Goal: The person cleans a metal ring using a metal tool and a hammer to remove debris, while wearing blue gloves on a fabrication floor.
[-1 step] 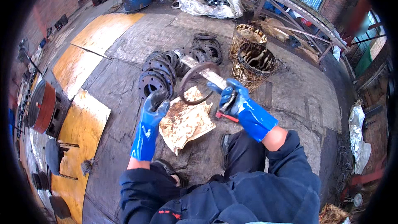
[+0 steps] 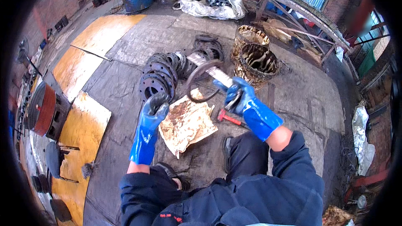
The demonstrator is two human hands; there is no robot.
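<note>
From the head camera, a worker in blue rubber gloves crouches on a concrete workshop floor (image 2: 125, 50). The right hand (image 2: 238, 96) is clenched around a flat metal tool (image 2: 215, 73), whose far end meets a dark metal ring (image 2: 200, 83) raised above the floor. The left hand (image 2: 154, 109) is closed on a black flange (image 2: 151, 87) at the near end of a row of flanges (image 2: 167, 65). A rust-stained sheet (image 2: 186, 123) lies below the hands, a red-handled hammer (image 2: 228, 118) just beside it. Two rusty baskets (image 2: 255, 56) stand beyond.
</note>
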